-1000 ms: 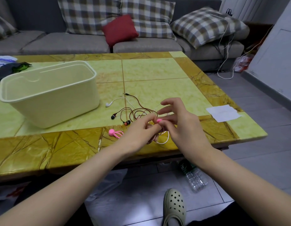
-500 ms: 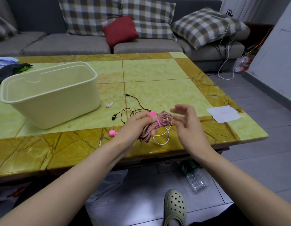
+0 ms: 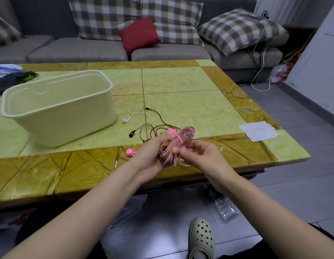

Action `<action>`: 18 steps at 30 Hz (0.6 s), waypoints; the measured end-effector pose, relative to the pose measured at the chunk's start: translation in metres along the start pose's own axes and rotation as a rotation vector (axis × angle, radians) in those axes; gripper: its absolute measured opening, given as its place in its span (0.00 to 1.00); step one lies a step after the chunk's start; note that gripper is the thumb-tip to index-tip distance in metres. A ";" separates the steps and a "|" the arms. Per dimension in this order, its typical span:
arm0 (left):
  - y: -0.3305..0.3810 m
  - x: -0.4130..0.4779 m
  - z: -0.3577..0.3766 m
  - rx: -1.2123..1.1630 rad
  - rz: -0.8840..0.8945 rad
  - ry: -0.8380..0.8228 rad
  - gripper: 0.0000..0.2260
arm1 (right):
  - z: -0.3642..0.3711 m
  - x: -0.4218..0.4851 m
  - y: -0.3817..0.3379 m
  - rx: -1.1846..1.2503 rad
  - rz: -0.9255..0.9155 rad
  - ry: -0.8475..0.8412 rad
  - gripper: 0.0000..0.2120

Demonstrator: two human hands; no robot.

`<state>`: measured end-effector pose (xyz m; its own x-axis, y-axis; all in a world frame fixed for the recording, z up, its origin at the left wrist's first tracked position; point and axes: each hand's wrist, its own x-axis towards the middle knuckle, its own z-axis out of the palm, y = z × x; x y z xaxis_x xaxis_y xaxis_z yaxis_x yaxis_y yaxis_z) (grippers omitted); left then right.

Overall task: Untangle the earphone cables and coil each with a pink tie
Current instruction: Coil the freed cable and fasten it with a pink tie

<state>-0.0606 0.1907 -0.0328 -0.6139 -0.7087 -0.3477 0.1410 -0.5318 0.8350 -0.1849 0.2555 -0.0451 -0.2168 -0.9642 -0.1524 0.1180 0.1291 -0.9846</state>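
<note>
A coiled pink earphone cable (image 3: pixel 178 142) with a pink tie (image 3: pixel 179 138) round it is held over the table's front edge. My left hand (image 3: pixel 150 153) grips the coil from the left and my right hand (image 3: pixel 198 155) pinches its lower part with thumb on top. Behind them on the table lie a loose brown earphone cable (image 3: pixel 152 128) with a black earbud and a white earphone (image 3: pixel 127 120) with its thin white wire. Another pink tie (image 3: pixel 129 152) lies on the table beside my left hand.
A cream plastic bin (image 3: pixel 57 109) stands on the left of the yellow tiled table (image 3: pixel 181 85). A white paper (image 3: pixel 258 130) lies near the right edge. Dark cloth (image 3: pixel 14 80) sits far left. A sofa with cushions is behind; a plastic bottle (image 3: pixel 225 207) lies on the floor.
My right hand came away from the coil half a second ago and has now come back, taking hold of its lower part. The tied coil has been lifted slightly toward me.
</note>
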 end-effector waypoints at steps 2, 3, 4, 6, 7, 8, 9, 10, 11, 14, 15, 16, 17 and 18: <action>-0.001 0.003 0.001 -0.009 0.026 0.063 0.07 | 0.003 0.000 -0.002 -0.041 -0.006 0.046 0.07; -0.001 0.005 0.002 -0.016 0.035 0.090 0.07 | 0.005 -0.001 -0.003 -0.070 -0.011 0.078 0.05; -0.001 0.007 0.003 -0.021 0.038 0.117 0.06 | 0.007 -0.002 -0.004 -0.122 -0.026 0.114 0.03; -0.001 0.011 0.004 -0.011 0.041 0.164 0.06 | 0.009 -0.006 -0.004 -0.339 -0.097 0.190 0.01; -0.001 0.012 0.005 0.010 0.044 0.181 0.07 | 0.010 -0.008 -0.004 -0.462 -0.147 0.219 0.02; -0.002 0.012 0.006 0.040 0.049 0.195 0.07 | 0.009 -0.012 -0.005 -0.555 -0.201 0.235 0.02; -0.002 0.013 0.007 0.073 0.054 0.210 0.08 | 0.009 -0.015 -0.007 -0.613 -0.250 0.236 0.04; -0.003 0.013 0.008 0.105 0.056 0.230 0.08 | 0.009 -0.018 -0.009 -0.646 -0.291 0.226 0.05; -0.004 0.014 0.009 0.140 0.053 0.254 0.09 | 0.009 -0.020 -0.012 -0.660 -0.320 0.209 0.07; -0.008 0.015 0.011 0.272 0.048 0.286 0.08 | 0.009 -0.018 -0.016 -0.645 -0.324 0.177 0.07; -0.009 0.015 0.012 0.318 0.053 0.286 0.08 | 0.009 -0.016 -0.016 -0.634 -0.299 0.177 0.07; -0.010 0.015 0.013 0.361 0.060 0.288 0.09 | 0.008 -0.013 -0.017 -0.600 -0.263 0.173 0.07; -0.012 0.015 0.014 0.405 0.068 0.290 0.10 | 0.008 -0.011 -0.018 -0.541 -0.216 0.164 0.08; -0.013 0.014 0.014 0.452 0.080 0.292 0.12 | 0.007 -0.008 -0.019 -0.477 -0.161 0.158 0.10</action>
<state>-0.0818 0.1939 -0.0427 -0.3647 -0.8723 -0.3256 -0.2093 -0.2639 0.9416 -0.1785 0.2593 -0.0247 -0.3440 -0.9385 0.0296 -0.3755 0.1086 -0.9204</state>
